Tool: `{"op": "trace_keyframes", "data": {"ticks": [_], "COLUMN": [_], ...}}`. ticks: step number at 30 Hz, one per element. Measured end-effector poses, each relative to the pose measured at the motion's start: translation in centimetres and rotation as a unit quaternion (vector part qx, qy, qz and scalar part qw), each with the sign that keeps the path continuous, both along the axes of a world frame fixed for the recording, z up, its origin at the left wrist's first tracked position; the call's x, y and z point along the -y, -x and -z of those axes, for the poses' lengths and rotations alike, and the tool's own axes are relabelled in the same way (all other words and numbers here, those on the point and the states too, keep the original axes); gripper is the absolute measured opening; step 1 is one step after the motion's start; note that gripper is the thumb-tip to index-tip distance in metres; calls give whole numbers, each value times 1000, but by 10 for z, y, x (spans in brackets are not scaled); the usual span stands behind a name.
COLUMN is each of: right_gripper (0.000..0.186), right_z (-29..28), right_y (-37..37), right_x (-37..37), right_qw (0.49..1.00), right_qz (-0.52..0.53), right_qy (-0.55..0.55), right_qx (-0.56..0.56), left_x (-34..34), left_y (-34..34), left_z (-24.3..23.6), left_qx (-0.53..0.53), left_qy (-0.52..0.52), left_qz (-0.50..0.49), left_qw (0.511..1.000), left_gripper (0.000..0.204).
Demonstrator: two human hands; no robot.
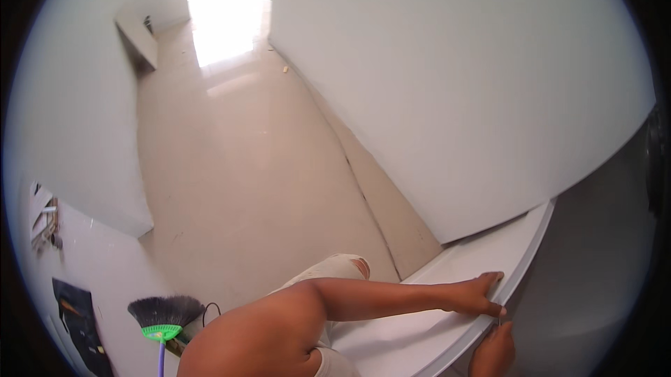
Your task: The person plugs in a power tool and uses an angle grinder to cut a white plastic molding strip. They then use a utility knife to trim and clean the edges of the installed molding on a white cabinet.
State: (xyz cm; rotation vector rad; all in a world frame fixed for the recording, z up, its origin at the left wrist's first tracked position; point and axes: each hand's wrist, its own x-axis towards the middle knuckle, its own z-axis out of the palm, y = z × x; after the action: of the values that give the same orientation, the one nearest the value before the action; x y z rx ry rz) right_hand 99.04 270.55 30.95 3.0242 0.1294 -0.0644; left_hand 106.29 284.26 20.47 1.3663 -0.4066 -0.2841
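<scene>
A white panel (391, 338) with a raised pale rim lies in front of me at the lower right. My left hand (474, 296) reaches across it and grips the rim, one fingertip resting on top and another lower down. Just below, my right hand (493, 350) is closed near the outer side of the rim. A thin, shiny sliver (500, 319) shows between the two hands; its kind is too small to make out. What lies inside the right hand's fingers is hidden.
A large white wall-like panel (447, 90) rises on the right, with a grey surface (594, 279) below it. A broom (164, 314) with a green head and a black bag-like item (82, 324) are at lower left. Beige floor (244, 188) stretches toward a bright doorway (224, 13).
</scene>
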Motion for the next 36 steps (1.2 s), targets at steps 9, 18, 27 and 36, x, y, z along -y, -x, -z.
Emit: {"op": "trace_keyframes", "data": {"ticks": [9, 18, 27, 36], "right_gripper": [13, 15, 19, 12], "right_z": [33, 6, 9, 21], "right_y": [-10, -26, -14, -21], "right_x": [50, 23, 25, 24], "right_qw": [995, 999, 995, 997], "right_qz": [-53, -37, -78, -22], "right_qy": [-71, -13, 12, -14], "right_qx": [47, 9, 65, 66], "left_x": [6, -1, -15, 5], "left_y": [-21, -28, 48, 60], "left_z": [5, -12, -31, -28], "left_qx": [-81, -112, 449, 469], "left_qy": [-51, -17, 7, 31], "left_qz": [27, 44, -13, 80], "left_qw": [995, 993, 894, 879], "left_gripper": [124, 111, 35, 46]}}
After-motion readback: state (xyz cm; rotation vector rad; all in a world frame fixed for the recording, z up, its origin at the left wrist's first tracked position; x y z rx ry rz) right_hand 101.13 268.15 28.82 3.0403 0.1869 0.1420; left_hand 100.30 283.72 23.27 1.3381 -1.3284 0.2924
